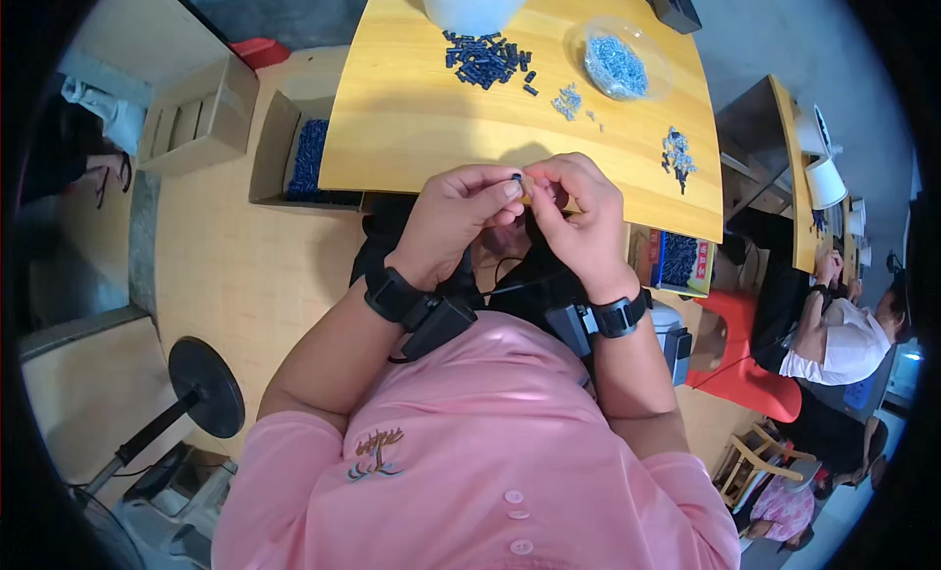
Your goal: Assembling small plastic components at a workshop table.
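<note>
My left hand (453, 217) and my right hand (585, 217) meet just above the near edge of the wooden table. Between my left thumb and index finger sits a small dark plastic piece (517, 178), mostly covered by the fingertips. The right fingers are pinched together right beside it; whatever they hold is too small and hidden to name. Farther off on the tabletop lies a pile of small black cylindrical parts (484, 58). To its right are a little heap of clear small parts (567, 101) and a clear round bowl (655, 75) of light-blue pieces (618, 66).
A white tub (469, 9) stands at the table's far side. Mixed clear and dark parts (678, 156) lie near the right edge. Below, open boxes hold blue parts (308, 158) and dark parts (678, 260). A red stool (750, 359) and a seated person (843, 340) are at right.
</note>
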{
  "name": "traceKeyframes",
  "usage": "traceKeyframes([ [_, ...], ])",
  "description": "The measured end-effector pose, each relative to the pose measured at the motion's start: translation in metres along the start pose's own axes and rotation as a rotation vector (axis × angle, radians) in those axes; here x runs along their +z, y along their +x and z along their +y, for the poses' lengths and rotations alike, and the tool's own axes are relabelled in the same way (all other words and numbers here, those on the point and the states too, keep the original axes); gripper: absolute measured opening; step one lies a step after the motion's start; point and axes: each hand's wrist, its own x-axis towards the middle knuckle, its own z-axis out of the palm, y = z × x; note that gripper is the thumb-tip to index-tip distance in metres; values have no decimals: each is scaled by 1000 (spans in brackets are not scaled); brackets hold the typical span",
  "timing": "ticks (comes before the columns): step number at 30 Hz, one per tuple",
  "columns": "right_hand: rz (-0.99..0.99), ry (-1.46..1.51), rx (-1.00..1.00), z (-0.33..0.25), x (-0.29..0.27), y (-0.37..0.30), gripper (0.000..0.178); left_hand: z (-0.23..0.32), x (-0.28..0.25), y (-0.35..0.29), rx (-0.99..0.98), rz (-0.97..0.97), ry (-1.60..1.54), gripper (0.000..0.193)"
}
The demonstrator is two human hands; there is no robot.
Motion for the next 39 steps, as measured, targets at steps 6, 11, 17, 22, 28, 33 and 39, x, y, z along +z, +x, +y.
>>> traceKeyframes([
  [6, -12, -44, -94, -6, 0, -1, 24, 1, -1, -1, -16, 28, 10, 24],
  [11, 17, -72, -140, -1, 3, -1, 22, 0, -1, 1, 10, 18, 19, 23],
  [17, 15, -77, -117, 0, 3, 2, 18, 1, -2, 4, -3, 36, 68, 21],
  [22, 30, -65, -120, 8, -2, 6, 18, 0, -1, 14, -12, 12, 72, 21],
  [28, 316, -163, 263, 65, -41, 16, 12, 9, 0, 20, -24, 54, 119, 22],
  [33, 321, -288, 378, 90, -51, 31, 16, 10, 2, 25, -40, 71, 111, 22],
  [39, 298, -483, 365, 83, -36, 43, 17, 11, -3, 27, -44, 48, 111, 22],
])
